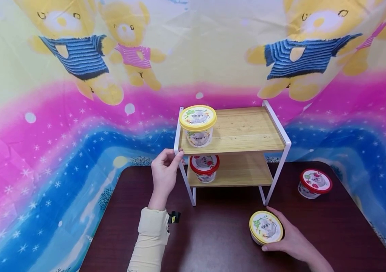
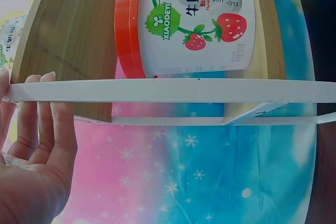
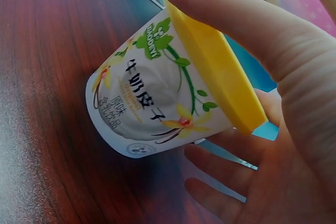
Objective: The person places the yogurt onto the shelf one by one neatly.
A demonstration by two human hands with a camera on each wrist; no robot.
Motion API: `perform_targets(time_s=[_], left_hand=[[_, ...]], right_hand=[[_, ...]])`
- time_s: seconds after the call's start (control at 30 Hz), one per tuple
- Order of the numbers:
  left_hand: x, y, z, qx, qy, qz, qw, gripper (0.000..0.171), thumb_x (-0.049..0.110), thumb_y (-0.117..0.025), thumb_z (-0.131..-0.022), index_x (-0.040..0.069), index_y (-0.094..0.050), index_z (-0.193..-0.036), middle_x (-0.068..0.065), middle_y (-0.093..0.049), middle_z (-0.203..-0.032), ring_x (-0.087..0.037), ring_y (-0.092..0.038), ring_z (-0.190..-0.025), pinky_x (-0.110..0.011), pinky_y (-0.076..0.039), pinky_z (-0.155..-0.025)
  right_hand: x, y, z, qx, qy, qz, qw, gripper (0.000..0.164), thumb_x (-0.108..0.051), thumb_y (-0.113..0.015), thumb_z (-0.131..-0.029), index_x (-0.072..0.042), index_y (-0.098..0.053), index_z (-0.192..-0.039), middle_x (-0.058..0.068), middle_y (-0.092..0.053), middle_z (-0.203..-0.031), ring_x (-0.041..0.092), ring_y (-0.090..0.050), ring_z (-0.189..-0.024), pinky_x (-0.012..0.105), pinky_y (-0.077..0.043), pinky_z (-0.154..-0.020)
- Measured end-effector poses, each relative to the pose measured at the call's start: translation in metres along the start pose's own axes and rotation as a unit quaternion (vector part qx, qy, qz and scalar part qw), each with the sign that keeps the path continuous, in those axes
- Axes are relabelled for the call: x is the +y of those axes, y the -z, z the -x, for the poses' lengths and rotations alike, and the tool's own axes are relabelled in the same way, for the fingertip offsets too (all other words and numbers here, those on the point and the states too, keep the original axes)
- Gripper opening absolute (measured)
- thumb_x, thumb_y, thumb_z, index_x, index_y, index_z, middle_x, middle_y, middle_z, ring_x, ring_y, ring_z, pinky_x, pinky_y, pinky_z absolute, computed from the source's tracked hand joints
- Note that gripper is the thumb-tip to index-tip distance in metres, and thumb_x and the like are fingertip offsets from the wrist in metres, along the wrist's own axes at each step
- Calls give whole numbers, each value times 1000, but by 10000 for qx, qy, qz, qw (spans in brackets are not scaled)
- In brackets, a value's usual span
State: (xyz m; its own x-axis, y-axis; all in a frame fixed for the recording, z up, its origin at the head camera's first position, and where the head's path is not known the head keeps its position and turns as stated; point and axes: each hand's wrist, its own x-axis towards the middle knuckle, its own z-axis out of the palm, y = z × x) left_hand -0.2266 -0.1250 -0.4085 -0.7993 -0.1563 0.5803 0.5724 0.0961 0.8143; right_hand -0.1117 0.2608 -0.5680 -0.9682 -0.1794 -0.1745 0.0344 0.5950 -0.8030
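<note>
From the two-tier shelf (image 1: 244, 130): left-hand grip (image 1: 164, 173) at 8 o'clock, pinching its white frame (image 1: 187, 181); right-hand grip (image 1: 291, 240) at 5 o'clock, holding a yellow-lidded tub (image 1: 266, 227); red-lidded tub (image 1: 315, 183) at 4 o'clock, on the table (image 1: 220, 234).

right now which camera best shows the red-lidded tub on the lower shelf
The left wrist view: the tub is large, its strawberry label readable. The head view shows it smaller, with its red lid from above and part of its side; the right wrist view does not show it.
</note>
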Motion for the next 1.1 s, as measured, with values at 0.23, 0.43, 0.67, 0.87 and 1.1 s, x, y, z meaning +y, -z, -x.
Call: perform_targets(time_s=[0.23, 0.43, 0.67, 0.87, 1.1], left_hand=[[1, -1, 1, 49, 44, 10, 10000, 11, 12, -74, -95, 2, -72, -96, -10, -76, -100, -27, -68, -68, -35, -61, -68], [1, -1, 1, 52, 79, -27, 10000, 8, 6, -73, -95, -1, -72, -98, -13, -75, -101, -32, -69, -69, -34, -61, -69], [0, 0, 0, 61, 25, -100, 9999, 15, 18, -75, -95, 3, -72, -96, -8, -76, -98, -24, -69, -68, -35, -61, -66], [-1, 0, 0, 52, -26, -155, 9999, 18, 20, -75, -95, 2, -72, -96, -8, -76, -99, -26, -69, -68, -33, -60, -65], [-1, -1, 0, 97, -13, -130, 9999, 12, 14, -75, -94, 2, -73, -96, -8, -76, -98, -29, -68, -67, -32, -60, -65]], right_hand=[[3, -3, 0, 22, 61, -71, 10000, 114, -37, -97, -67, -13, -29, -156, 14, -50, -141, 29, -49, -118, 51, -44, -94], [5, -5, 0, 69, 132, -117, 9998, 115, -35, -98, -64, -12, -31, -155, 12, -52, -138, 27, -50, -116, 48, -44, -94], [6, -5, 1, 95, 202, -118, 9997, 110, -34, -97, -65, -11, -34, -152, 9, -53, -137, 25, -50, -113, 43, -44, -91], [5, -5, -1, 88, 139, -104, 9998, 108, -34, -98, -66, -9, -35, -150, 10, -53, -136, 25, -51, -114, 44, -45, -93], [5, -6, -3, 145, -58, -72, 9999, 108, -37, -97, -66, -9, -34, -150, 12, -52, -138, 26, -51, -115, 49, -44, -95]])
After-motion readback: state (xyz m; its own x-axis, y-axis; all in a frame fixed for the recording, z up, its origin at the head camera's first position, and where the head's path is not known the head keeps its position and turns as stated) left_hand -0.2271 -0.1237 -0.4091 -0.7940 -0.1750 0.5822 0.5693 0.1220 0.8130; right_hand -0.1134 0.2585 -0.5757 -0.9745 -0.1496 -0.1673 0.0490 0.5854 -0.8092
